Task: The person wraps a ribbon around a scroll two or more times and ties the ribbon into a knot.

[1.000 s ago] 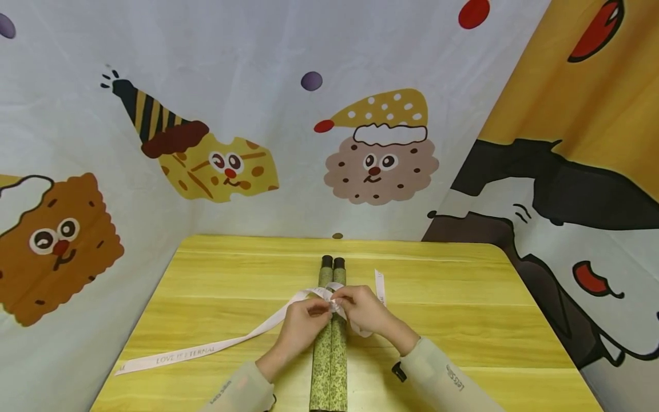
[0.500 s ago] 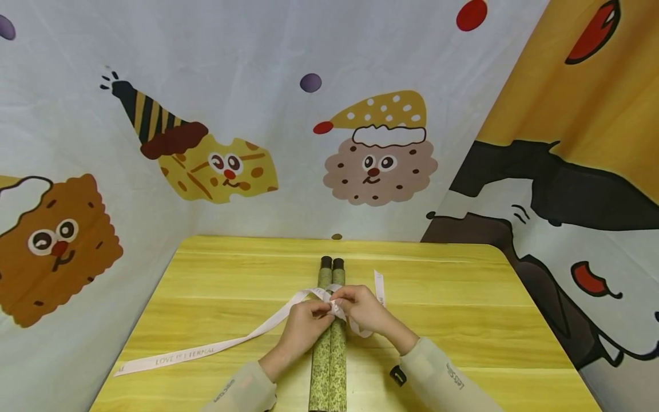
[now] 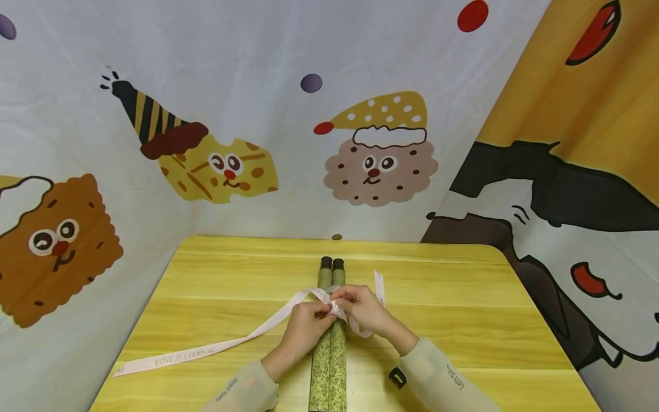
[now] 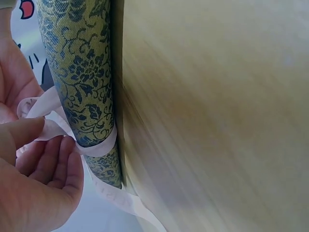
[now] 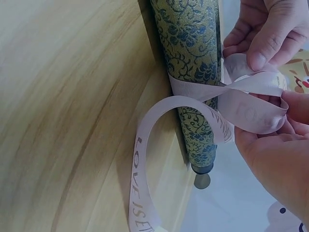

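Two green scrolls with dark floral cloth and black end knobs lie side by side on the table. A pale pink ribbon with gold lettering is wrapped round them. Its long end stretches to the left; a shorter end lies on the right. My left hand pinches the ribbon over the scrolls between thumb and fingers. Close against it, my right hand pinches a ribbon loop. In the right wrist view, the ribbon crosses over itself at the scrolls' side.
Under everything is a yellow wood-grain table with rounded far corners. A small black object sits beside the right sleeve. White cloth printed with cartoon snacks hangs behind the table, and an orange and black print hangs at the right.
My left hand has shifted slightly to the right, and more of the ribbon's flat face shows between the hands. The right hand stays in nearly the same place.
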`<state>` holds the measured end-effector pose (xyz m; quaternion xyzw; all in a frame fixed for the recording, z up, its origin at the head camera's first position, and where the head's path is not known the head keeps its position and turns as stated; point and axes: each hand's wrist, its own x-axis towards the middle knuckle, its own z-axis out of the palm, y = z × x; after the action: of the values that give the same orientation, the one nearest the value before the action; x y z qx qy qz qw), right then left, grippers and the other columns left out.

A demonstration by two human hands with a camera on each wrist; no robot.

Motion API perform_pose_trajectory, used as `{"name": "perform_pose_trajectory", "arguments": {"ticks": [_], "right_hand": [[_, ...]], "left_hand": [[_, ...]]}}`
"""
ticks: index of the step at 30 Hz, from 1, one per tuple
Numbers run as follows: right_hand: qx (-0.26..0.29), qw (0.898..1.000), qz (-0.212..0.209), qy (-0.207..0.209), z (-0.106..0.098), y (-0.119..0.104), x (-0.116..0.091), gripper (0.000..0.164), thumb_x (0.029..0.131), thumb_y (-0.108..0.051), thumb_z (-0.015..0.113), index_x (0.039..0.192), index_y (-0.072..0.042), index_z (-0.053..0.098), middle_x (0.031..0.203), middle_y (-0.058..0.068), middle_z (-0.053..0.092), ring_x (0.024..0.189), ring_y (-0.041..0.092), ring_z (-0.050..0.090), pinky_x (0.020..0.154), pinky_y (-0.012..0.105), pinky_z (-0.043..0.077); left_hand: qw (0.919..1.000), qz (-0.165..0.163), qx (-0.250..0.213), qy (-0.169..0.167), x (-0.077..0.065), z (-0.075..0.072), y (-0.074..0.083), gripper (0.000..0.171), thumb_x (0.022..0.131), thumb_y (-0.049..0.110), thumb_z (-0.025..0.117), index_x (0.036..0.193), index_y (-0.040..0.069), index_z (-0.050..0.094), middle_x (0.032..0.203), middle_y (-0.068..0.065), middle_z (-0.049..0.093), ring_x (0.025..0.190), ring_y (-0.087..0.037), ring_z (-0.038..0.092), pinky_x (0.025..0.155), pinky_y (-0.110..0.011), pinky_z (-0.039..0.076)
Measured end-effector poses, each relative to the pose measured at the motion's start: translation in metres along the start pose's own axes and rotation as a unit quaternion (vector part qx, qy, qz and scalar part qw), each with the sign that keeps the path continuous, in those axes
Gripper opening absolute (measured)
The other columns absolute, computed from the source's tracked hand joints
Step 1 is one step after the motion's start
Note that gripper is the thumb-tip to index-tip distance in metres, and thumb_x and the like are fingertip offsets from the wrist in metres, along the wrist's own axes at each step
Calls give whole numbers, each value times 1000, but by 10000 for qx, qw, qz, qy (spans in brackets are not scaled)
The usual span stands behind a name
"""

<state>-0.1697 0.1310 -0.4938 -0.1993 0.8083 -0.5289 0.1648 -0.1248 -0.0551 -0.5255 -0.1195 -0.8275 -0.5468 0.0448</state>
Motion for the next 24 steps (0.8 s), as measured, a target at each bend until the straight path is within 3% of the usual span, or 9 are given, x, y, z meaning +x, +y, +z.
{"name": "perform_pose_trajectory", "arguments": {"ticks": [4, 11, 24], "right_hand": [[128, 9999, -20, 19, 0, 1, 0, 20, 103, 3, 57, 115, 4, 73, 86, 8, 70, 72, 19, 56, 60, 20, 45], [228, 9997, -40, -1, -3, 5, 1, 21, 103, 2, 57, 117, 4, 72, 86, 6, 70, 75, 19, 59, 65, 25, 51], [284, 9996, -39, -64, -8, 10, 1, 18, 103, 0, 60, 115, 4, 73, 91, 12, 72, 74, 19, 61, 65, 28, 55]], "left_hand": [[10000, -42, -40, 76, -1, 0, -1, 8, 91, -2, 76, 95, 1, 82, 90, -7, 79, 80, -12, 72, 71, -23, 59], [9964, -540, -655, 2, -3, -3, 3, 7, 90, -4, 72, 93, 0, 77, 82, -3, 73, 71, -7, 65, 65, -21, 56], [9858, -926, -1387, -196, -6, -20, 7, 9, 99, 4, 70, 98, -4, 73, 71, -8, 67, 51, -2, 42, 47, -16, 33]]}}
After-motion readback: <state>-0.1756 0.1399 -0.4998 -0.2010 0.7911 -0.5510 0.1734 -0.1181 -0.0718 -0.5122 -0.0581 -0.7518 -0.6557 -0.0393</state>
